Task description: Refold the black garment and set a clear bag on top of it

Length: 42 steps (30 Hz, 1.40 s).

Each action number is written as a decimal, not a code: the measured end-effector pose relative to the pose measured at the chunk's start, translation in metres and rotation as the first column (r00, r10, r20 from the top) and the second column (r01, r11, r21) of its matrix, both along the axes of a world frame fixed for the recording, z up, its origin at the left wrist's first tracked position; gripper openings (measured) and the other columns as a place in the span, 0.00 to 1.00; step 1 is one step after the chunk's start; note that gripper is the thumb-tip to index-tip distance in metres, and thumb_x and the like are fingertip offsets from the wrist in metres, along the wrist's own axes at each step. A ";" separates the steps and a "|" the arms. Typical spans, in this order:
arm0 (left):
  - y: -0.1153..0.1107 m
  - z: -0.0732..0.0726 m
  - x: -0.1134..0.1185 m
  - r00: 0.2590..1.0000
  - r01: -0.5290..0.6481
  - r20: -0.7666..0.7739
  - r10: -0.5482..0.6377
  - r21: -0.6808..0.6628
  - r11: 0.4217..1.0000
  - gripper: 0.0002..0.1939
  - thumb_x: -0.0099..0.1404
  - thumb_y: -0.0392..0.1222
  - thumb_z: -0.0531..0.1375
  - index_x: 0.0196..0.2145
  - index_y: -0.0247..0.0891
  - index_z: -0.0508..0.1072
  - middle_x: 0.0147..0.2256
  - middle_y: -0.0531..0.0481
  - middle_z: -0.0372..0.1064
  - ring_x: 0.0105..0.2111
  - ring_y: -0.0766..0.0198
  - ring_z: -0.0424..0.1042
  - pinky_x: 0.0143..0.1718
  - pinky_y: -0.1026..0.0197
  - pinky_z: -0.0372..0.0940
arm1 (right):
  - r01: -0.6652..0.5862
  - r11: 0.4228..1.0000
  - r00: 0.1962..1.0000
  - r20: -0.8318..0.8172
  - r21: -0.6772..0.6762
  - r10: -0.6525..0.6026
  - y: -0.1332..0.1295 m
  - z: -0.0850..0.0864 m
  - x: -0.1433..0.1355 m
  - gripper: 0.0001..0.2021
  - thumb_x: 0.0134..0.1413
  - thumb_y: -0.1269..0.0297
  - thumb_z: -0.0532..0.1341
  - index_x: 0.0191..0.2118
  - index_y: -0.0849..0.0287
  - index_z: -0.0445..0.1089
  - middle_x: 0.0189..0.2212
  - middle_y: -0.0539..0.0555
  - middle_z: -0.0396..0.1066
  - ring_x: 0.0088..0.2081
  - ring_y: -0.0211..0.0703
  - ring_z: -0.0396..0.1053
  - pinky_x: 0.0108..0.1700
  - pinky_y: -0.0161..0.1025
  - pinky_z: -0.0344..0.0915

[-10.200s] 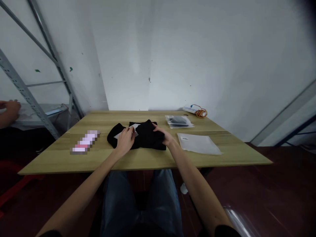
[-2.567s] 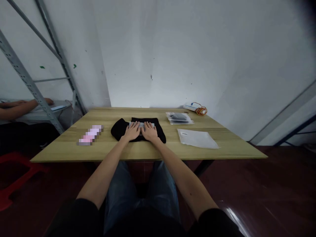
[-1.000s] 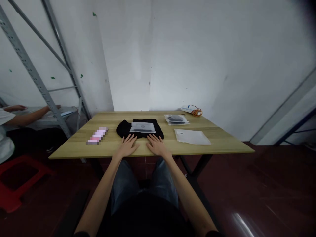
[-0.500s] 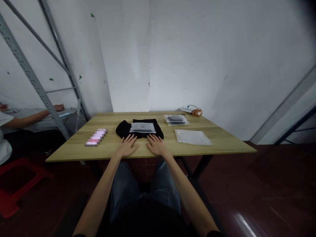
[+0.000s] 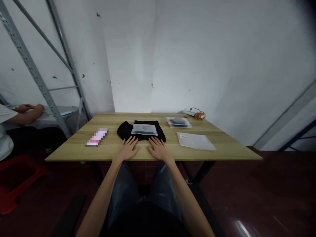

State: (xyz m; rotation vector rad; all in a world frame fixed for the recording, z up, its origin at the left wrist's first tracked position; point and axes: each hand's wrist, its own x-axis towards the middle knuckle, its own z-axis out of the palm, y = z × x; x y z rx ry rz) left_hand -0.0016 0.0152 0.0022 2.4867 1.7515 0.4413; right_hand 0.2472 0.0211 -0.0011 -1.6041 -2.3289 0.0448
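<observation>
My left hand (image 5: 127, 148) lies flat on the wooden table (image 5: 74, 149), fingers spread, just in front of a black cloth item (image 5: 124, 130). Beside it, my right hand (image 5: 158, 148) also rests flat and open, its fingertips at the near edge of the black cloth. Neither hand holds anything. On top of the cloth sits a frosted, translucent packet (image 5: 144, 129) with a small round mark. To the right is a flat whitish plastic bag (image 5: 196, 141) with a small label. Behind that bag are stacked translucent packets (image 5: 179, 122) with dark contents.
A phone with a blurred pinkish screen (image 5: 96, 137) lies at the left. A white power strip (image 5: 189, 112) and a coiled orange cable (image 5: 199, 115) are at the back right. Left of the table stand a metal rack (image 5: 32, 69), a seated person (image 5: 27, 113) and a red stool (image 5: 22, 174).
The view has shifted slightly. My hands stay flat in about the same place. The other person's hand has drawn back to the left, and their two hands are now close together.
</observation>
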 end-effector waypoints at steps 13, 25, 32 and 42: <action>-0.004 0.005 0.001 1.000 0.004 0.008 -0.004 -0.014 1.000 0.34 0.78 0.62 0.46 0.75 0.46 0.57 0.77 0.47 0.45 0.77 0.51 0.43 0.76 0.36 0.37 | -0.016 0.999 1.000 0.017 -0.039 0.016 -0.006 0.009 0.000 0.37 0.74 0.40 0.47 0.78 0.57 0.52 0.77 0.56 0.47 0.78 0.51 0.43 0.77 0.55 0.37; -0.005 0.006 0.002 1.000 -0.003 -0.006 0.003 0.000 1.000 0.34 0.79 0.61 0.46 0.75 0.44 0.57 0.76 0.45 0.46 0.77 0.51 0.44 0.76 0.36 0.39 | -0.014 0.999 1.000 0.022 -0.035 0.015 -0.004 0.006 -0.001 0.37 0.74 0.40 0.46 0.78 0.56 0.51 0.77 0.55 0.48 0.78 0.52 0.42 0.77 0.56 0.37; -0.005 0.007 0.002 1.000 -0.010 -0.016 0.010 -0.014 1.000 0.35 0.79 0.62 0.46 0.75 0.45 0.57 0.77 0.47 0.45 0.77 0.52 0.42 0.76 0.37 0.38 | -0.012 0.999 0.999 0.035 -0.039 0.013 -0.006 0.009 -0.001 0.36 0.74 0.41 0.47 0.78 0.56 0.52 0.77 0.56 0.48 0.78 0.51 0.42 0.77 0.56 0.38; -0.003 0.001 0.002 1.000 -0.006 0.004 0.006 0.011 1.000 0.34 0.78 0.63 0.46 0.75 0.48 0.57 0.76 0.48 0.46 0.77 0.52 0.43 0.76 0.37 0.39 | -0.015 1.000 1.000 0.018 -0.017 0.015 -0.003 0.004 0.000 0.37 0.74 0.40 0.48 0.77 0.56 0.53 0.77 0.55 0.49 0.78 0.51 0.44 0.77 0.56 0.38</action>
